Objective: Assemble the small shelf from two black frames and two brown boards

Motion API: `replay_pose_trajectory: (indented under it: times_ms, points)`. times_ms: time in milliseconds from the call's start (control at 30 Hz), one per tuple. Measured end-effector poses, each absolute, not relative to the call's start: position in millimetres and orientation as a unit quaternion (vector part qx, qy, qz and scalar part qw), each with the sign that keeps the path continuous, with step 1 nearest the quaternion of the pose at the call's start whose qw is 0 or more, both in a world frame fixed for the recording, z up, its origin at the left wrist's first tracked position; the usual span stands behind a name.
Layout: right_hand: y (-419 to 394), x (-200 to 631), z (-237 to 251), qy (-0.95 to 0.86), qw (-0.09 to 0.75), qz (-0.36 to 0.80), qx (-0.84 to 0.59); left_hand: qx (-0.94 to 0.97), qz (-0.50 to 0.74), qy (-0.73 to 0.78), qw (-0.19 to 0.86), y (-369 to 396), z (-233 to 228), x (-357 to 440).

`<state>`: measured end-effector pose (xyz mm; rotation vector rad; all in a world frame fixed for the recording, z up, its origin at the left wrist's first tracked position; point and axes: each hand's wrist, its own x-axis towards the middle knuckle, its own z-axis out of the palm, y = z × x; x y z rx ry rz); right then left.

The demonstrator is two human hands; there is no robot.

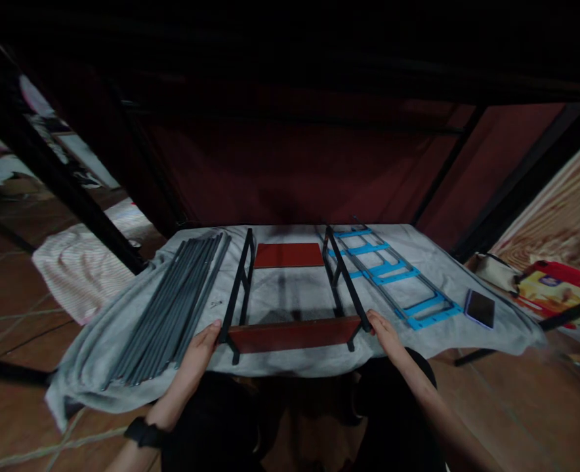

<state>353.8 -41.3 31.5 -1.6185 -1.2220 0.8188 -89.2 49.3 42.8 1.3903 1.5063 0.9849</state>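
Two black side frames joined by red boards make up the rack (290,298), lying on a grey cloth (447,262) between a bundle of grey rods (172,308) and blue-runged frames (393,275). Open cloth shows inside the rack. Left hand (201,347) and right hand (383,331) each curl around a near corner.

Your left hand (199,351) and right hand (383,334) are bare: no gloves, no rings visible. Both forearms are uncovered, with no sleeve in view. Your left wrist carries a black band (142,432), smooth and dark; whether it has a face or a screen cannot be told. Below the arms, your clothing (319,419) is black, and the low light hides its detail.
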Motion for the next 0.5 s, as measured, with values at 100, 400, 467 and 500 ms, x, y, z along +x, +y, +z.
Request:
replay_pose_trajectory:
  times_ms: [100,400,467,500]
  points:
    - [-37.4,352.0,24.2,-0.465,0.484,0.356,-0.651,0.588,0.428,0.582,0.365,46.2,38.7,-84.9]
    - [-36.5,356.7,26.6,-0.377,0.447,0.488,-0.648,0.641,0.428,0.581,0.262,35.3,33.6,-77.6]
    - [-36.7,356.5,30.8,-0.366,0.438,0.501,-0.651,0.645,0.43,0.576,0.259,35.2,34.7,-77.2]
    - [-36.7,356.5,32.6,-0.364,0.432,0.5,-0.656,0.645,0.432,0.573,0.262,35.4,35.2,-77.4]
